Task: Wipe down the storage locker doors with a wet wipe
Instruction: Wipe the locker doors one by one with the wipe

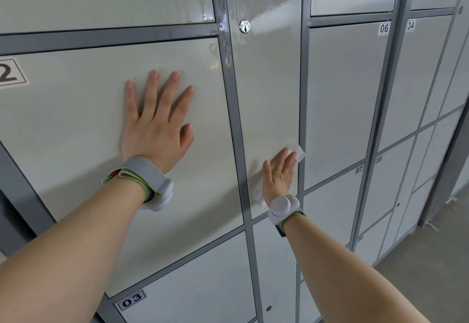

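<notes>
Head view: left grip (154, 129) flat on door (76, 132), right grip (278, 178) flat, pressing wet wipe (299, 151) below keyhole (244, 26).

Bare forearms. Grey wrist straps (143, 171), green-edged. White round pods (281, 207) on both.

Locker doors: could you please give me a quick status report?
Right hand flat, pressing wet wipe low on the keyed door. Left hand flat on neighbouring door, empty. Nothing in the way.
</notes>
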Demonstrator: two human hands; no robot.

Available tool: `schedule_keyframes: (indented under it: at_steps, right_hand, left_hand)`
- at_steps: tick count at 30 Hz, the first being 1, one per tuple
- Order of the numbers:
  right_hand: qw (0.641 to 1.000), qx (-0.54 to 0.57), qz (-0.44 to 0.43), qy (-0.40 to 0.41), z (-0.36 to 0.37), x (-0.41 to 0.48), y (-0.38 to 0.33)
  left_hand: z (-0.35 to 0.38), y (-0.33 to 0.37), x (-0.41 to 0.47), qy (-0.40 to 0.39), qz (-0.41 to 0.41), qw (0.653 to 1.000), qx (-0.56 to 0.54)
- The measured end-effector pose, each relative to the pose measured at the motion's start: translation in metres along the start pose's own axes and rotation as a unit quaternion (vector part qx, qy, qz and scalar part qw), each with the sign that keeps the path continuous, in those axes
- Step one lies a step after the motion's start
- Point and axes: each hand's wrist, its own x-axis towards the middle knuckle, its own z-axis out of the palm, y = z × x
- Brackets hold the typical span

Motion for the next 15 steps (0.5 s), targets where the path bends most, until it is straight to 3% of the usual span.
schedule_keyframes:
  at_steps: [5,9,11,15]
  right_hand:
    - [0.992,-0.026,0.115,-0.052,0.0,-0.018,0.031]
    - [0.981,0.047,0.179,-0.056,0.002,-0.021,0.023]
    - [0.981,0.088,0.168,-0.046,0.004,-0.02,0.006]
    - [0.994,0.089,0.044,-0.049,0.008,-0.028,-0.017]
  left_hand:
    - [-0.001,0.0,0.0,-0.005,0.0,1.0,-0.002]
    - [0.0,0.0,0.0,-0.006,0.0,1.0,-0.005]
    - [-0.001,0.0,0.0,-0.004,0.0,1.0,-0.006]
    - [-0.002,-0.001,0.0,0.001,0.002,1.0,-0.011]
